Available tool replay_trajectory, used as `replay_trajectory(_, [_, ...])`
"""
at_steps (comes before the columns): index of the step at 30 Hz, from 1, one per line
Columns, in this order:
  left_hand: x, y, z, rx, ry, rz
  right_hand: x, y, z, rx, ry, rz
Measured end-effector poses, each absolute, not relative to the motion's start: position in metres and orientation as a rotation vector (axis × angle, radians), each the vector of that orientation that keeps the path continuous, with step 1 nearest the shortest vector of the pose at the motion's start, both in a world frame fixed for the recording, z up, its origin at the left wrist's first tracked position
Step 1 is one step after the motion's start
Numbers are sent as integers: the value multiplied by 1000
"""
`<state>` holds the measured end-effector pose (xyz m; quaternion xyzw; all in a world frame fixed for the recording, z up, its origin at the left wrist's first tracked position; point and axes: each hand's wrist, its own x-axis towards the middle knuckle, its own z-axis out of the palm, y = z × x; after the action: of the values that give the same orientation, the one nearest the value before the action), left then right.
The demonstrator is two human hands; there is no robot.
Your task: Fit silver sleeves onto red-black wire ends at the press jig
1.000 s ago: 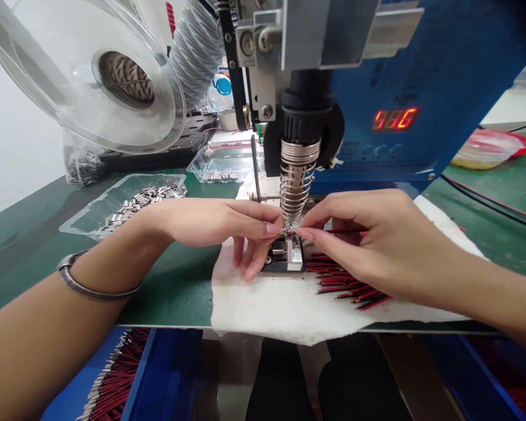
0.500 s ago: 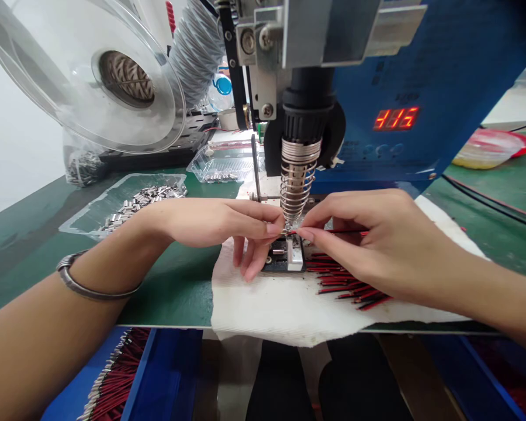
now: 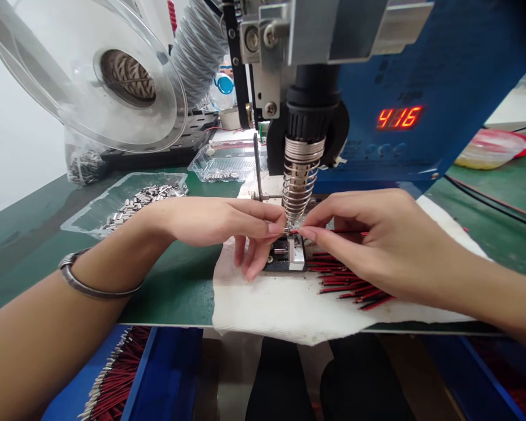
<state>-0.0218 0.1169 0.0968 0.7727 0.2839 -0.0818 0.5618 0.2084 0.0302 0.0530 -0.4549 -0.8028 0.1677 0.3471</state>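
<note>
My left hand (image 3: pixel 228 225) pinches with thumb and forefinger at the soldering spot; what sits in the pinch is too small and covered to make out. Its other fingers hang loosely beside the small fixture (image 3: pixel 296 257). From the other side, my right hand (image 3: pixel 372 234) grips a red-and-black wire (image 3: pixel 353 233) near its end, which points at the left fingertips. Just above both pinches is the spring-wrapped soldering iron (image 3: pixel 304 169), its tip between the hands. Under my right hand, a bundle of red-and-black wires (image 3: pixel 346 283) lies on a white cloth (image 3: pixel 267 310).
A clear tray of small metal parts (image 3: pixel 79 222) stands left, with another clear tray (image 3: pixel 201 164) behind. A fume hood (image 3: pixel 70 111) hangs at upper left. The blue machine (image 3: pixel 377 158) displays 416. Below the table edge, a blue bin (image 3: pixel 166 374) sits beside wires with metal ends (image 3: pixel 118 380).
Both hands keep nearly the same pose at the iron tip. The view has shifted very slightly, and the machine's red display now reads 416.
</note>
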Motion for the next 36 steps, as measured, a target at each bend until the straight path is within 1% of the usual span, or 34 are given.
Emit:
replay_trajectory(19, [-21, 117, 98, 1918, 640, -208, 210, 32, 48, -1066, -2061, 418])
replay_trajectory(36, [-21, 118, 96, 1936, 603, -212, 210, 32, 47, -1070, -2075, 380])
